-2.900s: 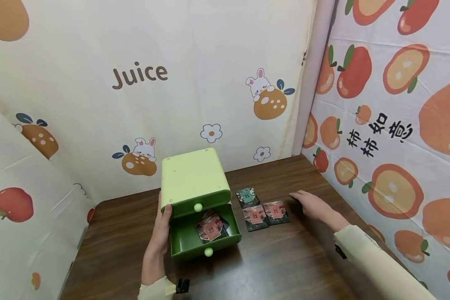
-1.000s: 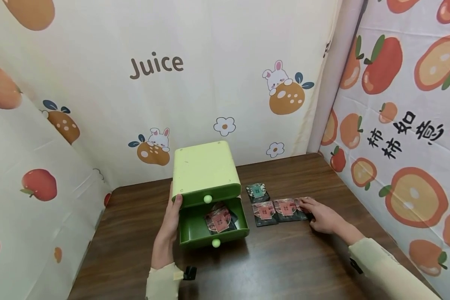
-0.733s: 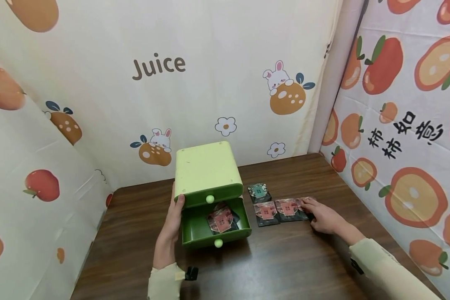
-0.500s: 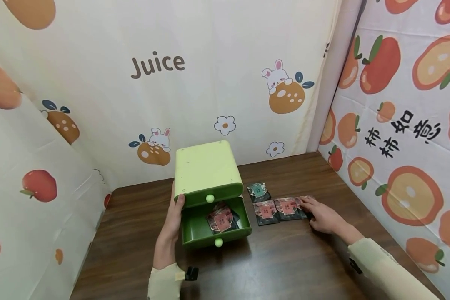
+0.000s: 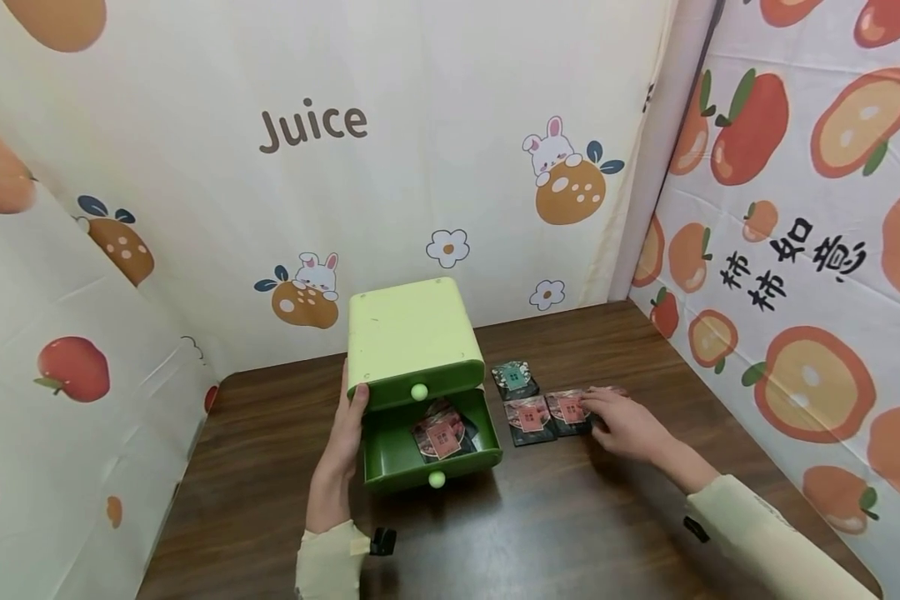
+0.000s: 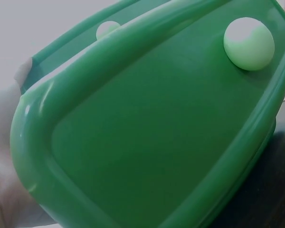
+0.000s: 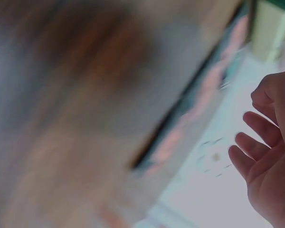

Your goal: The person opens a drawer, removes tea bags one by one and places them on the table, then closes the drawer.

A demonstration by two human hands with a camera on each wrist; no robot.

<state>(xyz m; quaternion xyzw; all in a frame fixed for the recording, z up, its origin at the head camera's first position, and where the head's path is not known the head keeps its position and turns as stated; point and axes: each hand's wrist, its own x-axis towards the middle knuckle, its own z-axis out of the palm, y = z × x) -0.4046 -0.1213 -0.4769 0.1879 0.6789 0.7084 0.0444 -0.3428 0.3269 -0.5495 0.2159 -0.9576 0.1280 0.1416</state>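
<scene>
My left hand (image 5: 342,433) grips the left side of a pale green two-drawer box (image 5: 412,329), thumb at the front corner. The lower drawer (image 5: 386,446) is pulled out, with red-and-black packets (image 5: 442,437) in it. In the left wrist view, its green front and round knob (image 6: 249,43) fill the frame. To the right of the box, a green-labelled packet (image 5: 514,379) lies behind a row of red-labelled packets (image 5: 529,417). My right hand (image 5: 630,425) is over the right end of this row and partly hides it. Its loosely bent fingers (image 7: 259,128) hold nothing in the right wrist view.
Everything stands on a dark brown wooden table (image 5: 495,533). A cream curtain (image 5: 420,125) with printed rabbits and fruit hangs behind, and a persimmon-print sheet (image 5: 787,283) rises along the right edge.
My right hand first came in to the right end of the row, where a third red packet now shows. Since then it has shifted left over the row. The left hand keeps its grip.
</scene>
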